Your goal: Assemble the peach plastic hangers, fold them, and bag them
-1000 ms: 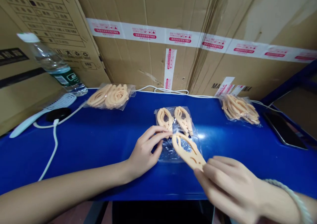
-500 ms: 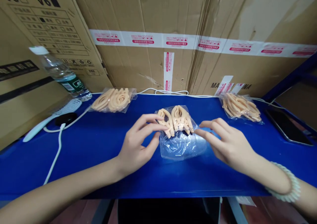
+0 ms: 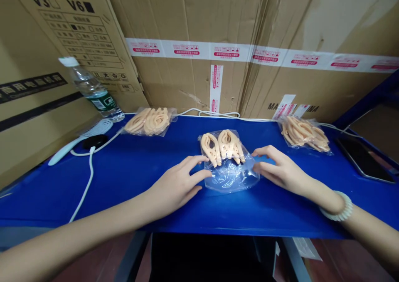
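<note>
In the middle of the blue table lies a clear plastic bag (image 3: 230,178) holding peach-coloured curved pieces (image 3: 229,144) with small holes, which look like folded hangers. They sit in the bag's far half, and its near half lies loose and crinkled. My left hand (image 3: 177,184) is at the bag's left edge, fingers stretched and apart, their tips at the film. On the other side, my right hand (image 3: 282,169) has its thumb and fingers apart, tips at the right edge. Neither hand visibly grips the film.
Similar filled bags lie back left (image 3: 149,122) and back right (image 3: 304,134). To the left are a water bottle (image 3: 96,95), a pale-blue slotted utensil (image 3: 75,144), and a black disc (image 3: 95,141) with a white cable. A phone (image 3: 363,159) rests right. Cardboard boxes (image 3: 193,20) wall the back.
Both hands have drawn nearer to me, from beside the peach pieces to the bag's loose near half. The view has shifted slightly; the bag lies in about the same place.
</note>
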Available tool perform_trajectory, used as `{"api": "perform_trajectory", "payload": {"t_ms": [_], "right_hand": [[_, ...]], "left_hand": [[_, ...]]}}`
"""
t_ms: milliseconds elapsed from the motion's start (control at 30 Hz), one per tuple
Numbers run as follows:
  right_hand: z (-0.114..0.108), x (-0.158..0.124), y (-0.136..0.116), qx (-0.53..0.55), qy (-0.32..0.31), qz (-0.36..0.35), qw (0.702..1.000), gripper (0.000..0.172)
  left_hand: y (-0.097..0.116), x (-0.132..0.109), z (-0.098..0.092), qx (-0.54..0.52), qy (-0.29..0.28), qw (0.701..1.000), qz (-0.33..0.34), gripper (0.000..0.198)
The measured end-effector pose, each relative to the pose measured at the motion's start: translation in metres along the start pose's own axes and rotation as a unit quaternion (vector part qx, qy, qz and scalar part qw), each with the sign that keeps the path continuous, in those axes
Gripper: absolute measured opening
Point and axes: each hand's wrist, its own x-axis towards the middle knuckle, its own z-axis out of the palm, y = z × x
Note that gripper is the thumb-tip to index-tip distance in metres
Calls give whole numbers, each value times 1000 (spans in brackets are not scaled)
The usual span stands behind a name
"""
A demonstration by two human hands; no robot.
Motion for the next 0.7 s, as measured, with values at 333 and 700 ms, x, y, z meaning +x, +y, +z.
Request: {"api": "perform_trajectory", "payload": {"t_ms": [333, 700], "right_hand": [[-7, -9, -42, 134, 70, 98, 984, 11], [8, -20, -104, 269, 162, 294, 902, 18]], "left_hand": [[18, -13, 5, -135, 99, 985, -42, 13], [58, -42, 27, -306, 211, 894, -248, 21]]}}
